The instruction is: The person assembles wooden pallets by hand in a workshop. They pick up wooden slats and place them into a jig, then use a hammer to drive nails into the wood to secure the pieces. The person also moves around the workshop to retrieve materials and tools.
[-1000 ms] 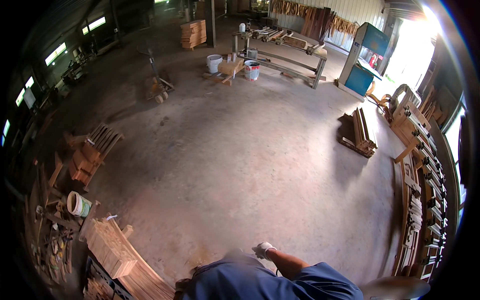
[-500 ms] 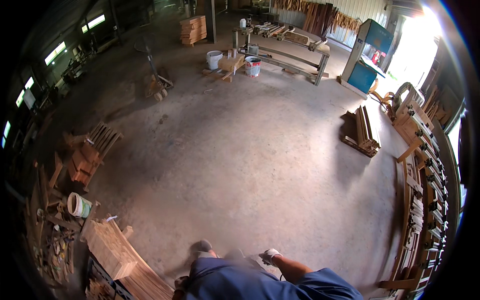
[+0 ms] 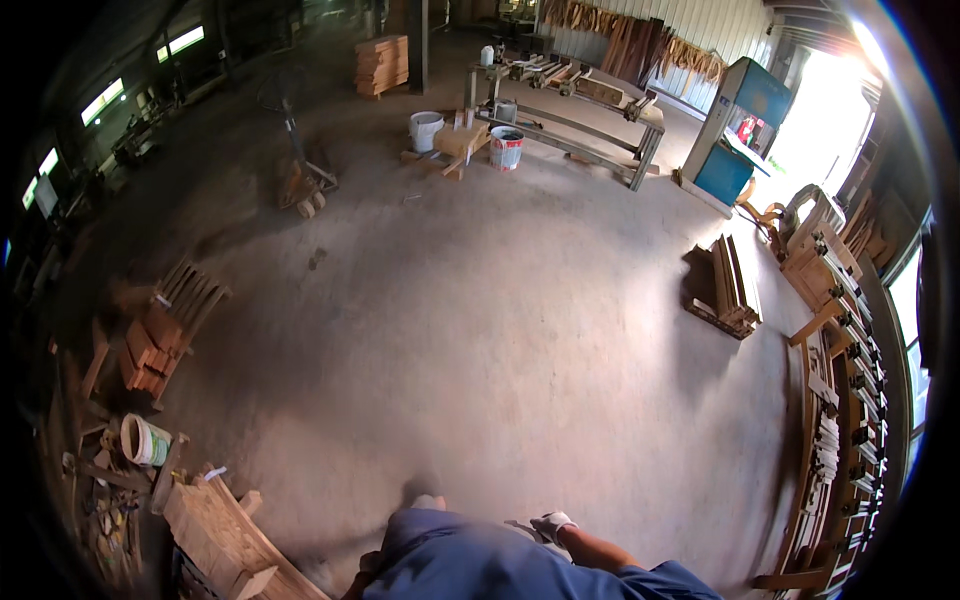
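Note:
My right hand (image 3: 552,525), in a pale glove, hangs low in front of my body at the lower edge. Its fingers are loosely bent and apart, with nothing seen in them, though blur softens the detail. Below it is only the concrete floor (image 3: 480,350). My left hand is mostly behind my blue clothing; a dark bit of the left arm (image 3: 368,565) shows, and its fingers are hidden. Nearest on that side is a stack of long wooden boards (image 3: 215,525). One of my shoes (image 3: 428,502) pokes out ahead.
Left are a white bucket (image 3: 146,440) and a pallet with reddish wood blocks (image 3: 150,350). A pallet jack (image 3: 303,185) stands farther off. Ahead are a workbench (image 3: 575,140) and a blue machine (image 3: 725,170). Stacked beams (image 3: 732,290) and a clamp rack (image 3: 850,400) are at right.
The far bench, buckets and beams sit slightly lower in the picture. The board stack at left has slid down and left. My right hand is a little lower and farther right; the left is more hidden.

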### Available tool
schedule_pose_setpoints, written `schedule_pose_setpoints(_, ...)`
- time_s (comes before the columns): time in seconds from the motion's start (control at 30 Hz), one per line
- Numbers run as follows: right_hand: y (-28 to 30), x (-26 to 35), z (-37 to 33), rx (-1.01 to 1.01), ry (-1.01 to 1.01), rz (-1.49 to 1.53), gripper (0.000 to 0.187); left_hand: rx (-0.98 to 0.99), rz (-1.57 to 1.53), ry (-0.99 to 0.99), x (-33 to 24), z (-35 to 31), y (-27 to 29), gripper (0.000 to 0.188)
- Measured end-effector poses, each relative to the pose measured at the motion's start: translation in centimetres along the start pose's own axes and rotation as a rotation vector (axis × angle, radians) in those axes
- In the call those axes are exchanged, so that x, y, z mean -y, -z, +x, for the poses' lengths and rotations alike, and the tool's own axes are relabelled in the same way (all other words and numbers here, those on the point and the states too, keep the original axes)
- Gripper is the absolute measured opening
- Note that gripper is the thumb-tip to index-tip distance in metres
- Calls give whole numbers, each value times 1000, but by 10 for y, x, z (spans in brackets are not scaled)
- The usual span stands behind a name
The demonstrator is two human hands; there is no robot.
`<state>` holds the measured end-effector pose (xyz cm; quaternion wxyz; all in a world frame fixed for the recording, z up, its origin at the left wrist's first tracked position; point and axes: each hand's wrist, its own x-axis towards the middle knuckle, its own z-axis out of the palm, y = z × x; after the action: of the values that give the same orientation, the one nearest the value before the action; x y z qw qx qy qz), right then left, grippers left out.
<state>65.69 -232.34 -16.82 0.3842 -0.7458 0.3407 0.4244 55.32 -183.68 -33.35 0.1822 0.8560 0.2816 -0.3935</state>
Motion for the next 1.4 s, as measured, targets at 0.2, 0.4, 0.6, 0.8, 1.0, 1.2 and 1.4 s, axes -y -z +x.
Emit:
schedule_pose_setpoints(0.2, 14, 60, 12, -24, -16, 214, 27, -152, 643, -429, -66, 67, 99, 39)
schedule_pose_setpoints(0.4, 53, 101, 4, -104, -75, 203, 25, -192, -73, -464, -120, 174, 154, 27)
schedule_pose_setpoints(0.6, 83, 75, 90, -56, -173, 394, 27, -143, 757, -499, -214, 162, 179, 23)
schedule_pose_setpoints(0.8, 187, 115, 218, 73, -69, 412, 13, 129, 863, -514, -317, 115, 209, 30)
schedule_pose_setpoints(1.0, 373, 345, 203, -36, 418, 549, 21, -127, -118, -229, -397, 146, 198, 41)
schedule_pose_setpoints(1.2, 490, 577, 58, 130, 1174, 536, 38, 10, -286, -212, -502, 134, 252, 41)
schedule_pose_setpoints(1.4, 536, 688, -57, 266, 1791, 371, 51, 77, -74, -175, -573, 215, 246, 39)
